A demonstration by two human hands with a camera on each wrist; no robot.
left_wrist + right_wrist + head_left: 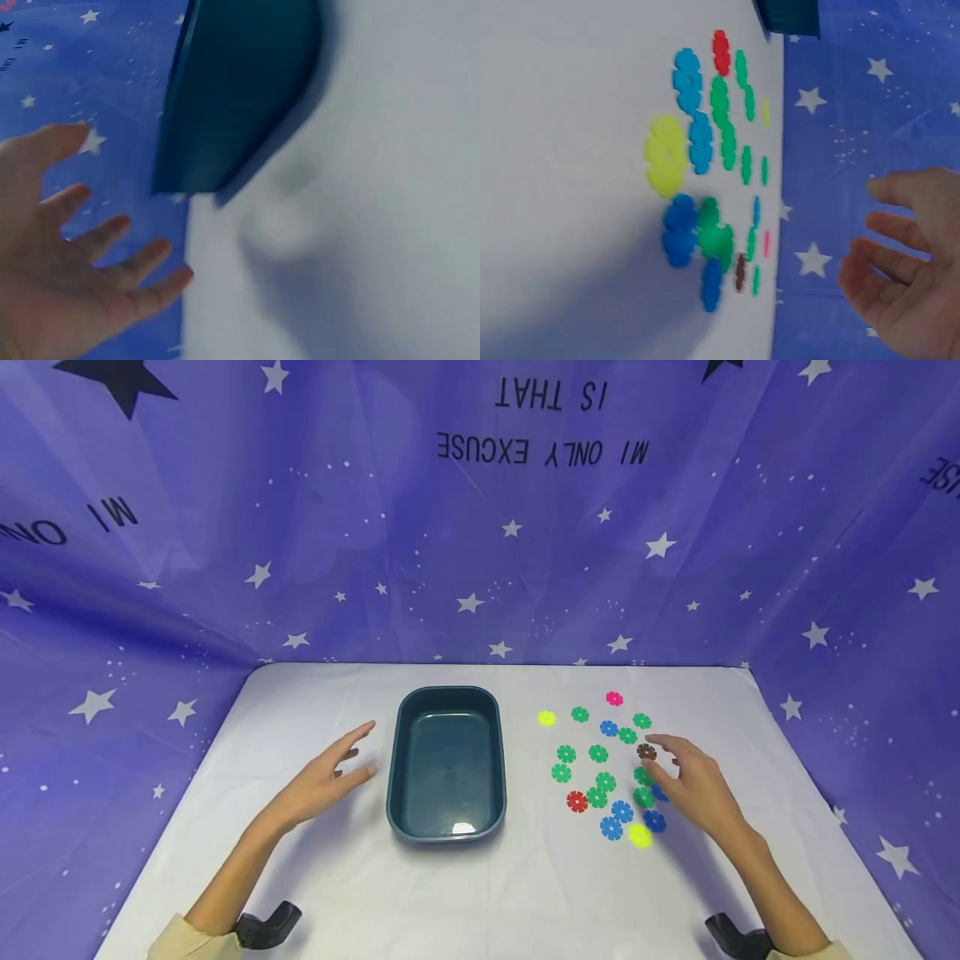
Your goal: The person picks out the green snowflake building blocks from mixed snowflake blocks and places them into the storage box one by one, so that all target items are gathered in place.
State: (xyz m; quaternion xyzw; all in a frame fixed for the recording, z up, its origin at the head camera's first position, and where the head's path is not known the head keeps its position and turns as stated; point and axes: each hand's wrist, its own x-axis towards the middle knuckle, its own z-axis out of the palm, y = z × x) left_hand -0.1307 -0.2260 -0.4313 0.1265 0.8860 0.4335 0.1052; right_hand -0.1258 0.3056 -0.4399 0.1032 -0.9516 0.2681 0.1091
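A dark teal rectangular tub stands on the white table. Left of it, apart from its wall, my left hand hovers with fingers spread and nothing held; the left wrist view shows the same hand beside the tub. To the tub's right lie several notched plastic discs in green, blue, yellow, red, pink and brown. My right hand is over the right side of these discs, nearest the brown disc, fingers loosely bent and holding nothing. It partly hides a blue disc.
The white cloth-covered table meets a purple star-printed curtain at its back and sides. A yellow disc lies closest to the tub, and a pink disc lies farthest back. Black wrist mounts sit at both forearms.
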